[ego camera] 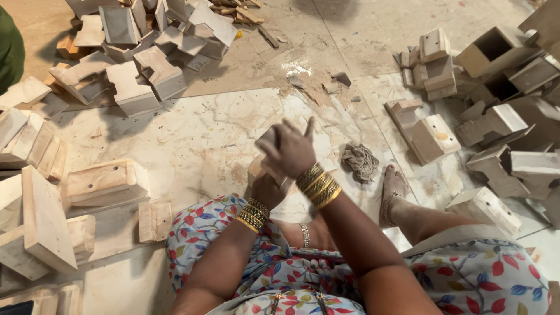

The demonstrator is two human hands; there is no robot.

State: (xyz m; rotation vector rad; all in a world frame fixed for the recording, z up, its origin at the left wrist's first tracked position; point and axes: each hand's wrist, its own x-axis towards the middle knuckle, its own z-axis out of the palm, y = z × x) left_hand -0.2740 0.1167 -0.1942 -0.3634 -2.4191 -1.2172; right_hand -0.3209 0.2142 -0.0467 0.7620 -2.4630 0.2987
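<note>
Both hands hold one small pale wooden block [263, 153] above the marble floor [192, 134].

Open floor lies ahead, bounded by stacked pale wooden pieces far left [134, 64] and right [496, 116]; a grey rag [360, 160] lies just right. Right hand [289, 151] fingers [269, 150] curl over the block's top; left hand [268, 188] clasps it from below.

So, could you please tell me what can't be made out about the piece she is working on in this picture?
- Wooden piece, head view: mostly covered by the right hand; its shape is unclear.
- Left hand, head view: its fingers are tucked under the piece and the right wrist, so the grip is hidden.
- Anything between the right palm and the wood: hidden.
- Wooden blocks at left: cut off by the frame edge.
</note>
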